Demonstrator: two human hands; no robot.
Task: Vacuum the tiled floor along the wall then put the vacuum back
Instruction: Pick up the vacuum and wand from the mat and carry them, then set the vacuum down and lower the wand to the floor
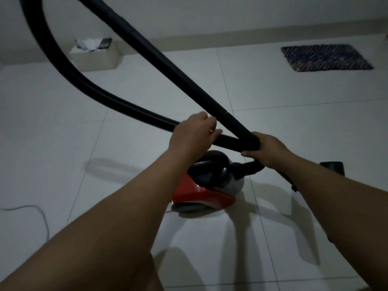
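Both hands are up: right hand (266,153) gripping the wand (159,59), left hand (194,133) loosely curled over the hose (117,103) (red vacuum (201,192) below)

Under me the tiled floor (294,133) carries the red vacuum (201,194), a white box (94,57) by the wall, a dark mat (326,57), and a cord (31,208) at left.

hose (117,103) loop ahead, floor (294,143) rightward open

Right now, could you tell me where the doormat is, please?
The doormat lies on the tiled floor at upper right of the head view, beside the wall's skirting.
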